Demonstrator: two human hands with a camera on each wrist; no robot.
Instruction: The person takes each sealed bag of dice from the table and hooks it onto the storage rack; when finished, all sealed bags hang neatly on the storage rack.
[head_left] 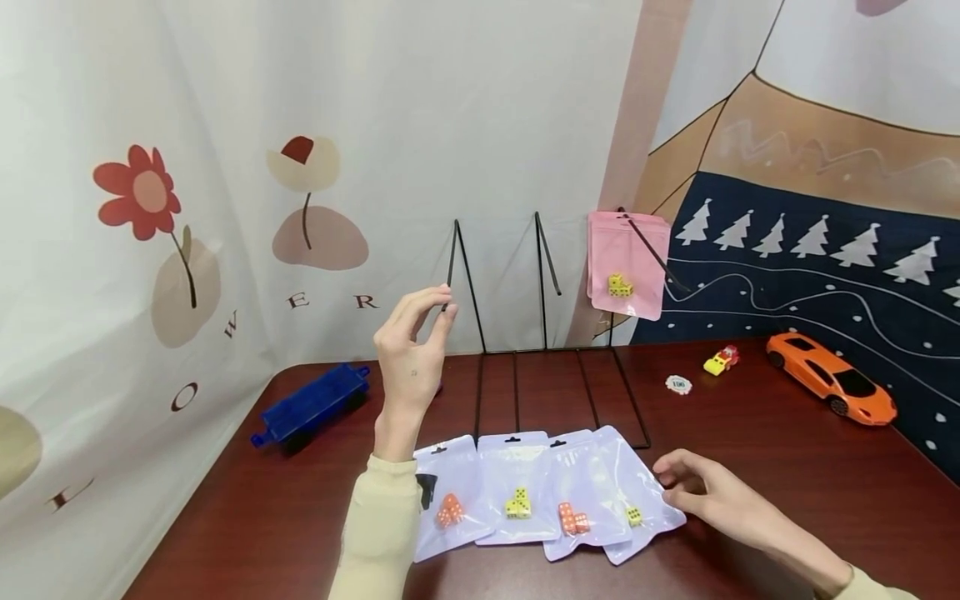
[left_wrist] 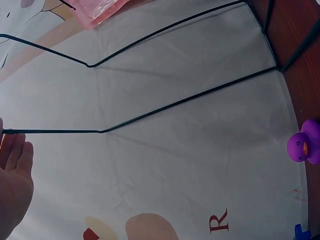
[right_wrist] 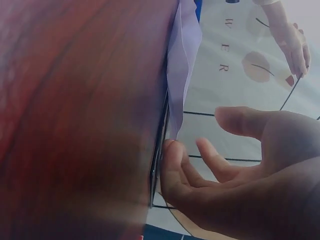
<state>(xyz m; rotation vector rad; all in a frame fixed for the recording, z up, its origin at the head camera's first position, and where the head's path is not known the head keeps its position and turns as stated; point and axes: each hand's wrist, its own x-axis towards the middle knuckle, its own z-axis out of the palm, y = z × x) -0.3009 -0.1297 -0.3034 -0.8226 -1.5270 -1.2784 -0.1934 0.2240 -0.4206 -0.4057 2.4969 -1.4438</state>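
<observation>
Bag [head_left: 647, 483] at the row's right end, long axis slanting away leftward, lies just left of the right hand [head_left: 712, 493], the nearer one, thumb apart from loosely bent fingers; the left hand [head_left: 412, 354] pinches a black wire prong [left_wrist: 60, 131].

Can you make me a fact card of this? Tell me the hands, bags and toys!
Left hand: pinches the left rod of the black rack
Right hand: at the edge of the rightmost white bag; touching or not is hard to tell
White bags: four in an overlapping row, with orange dice or yellow dice
Pink bags: hanging on the rack's right side
Toys: blue trailer, purple duck, big orange car, little red-and-yellow car
</observation>
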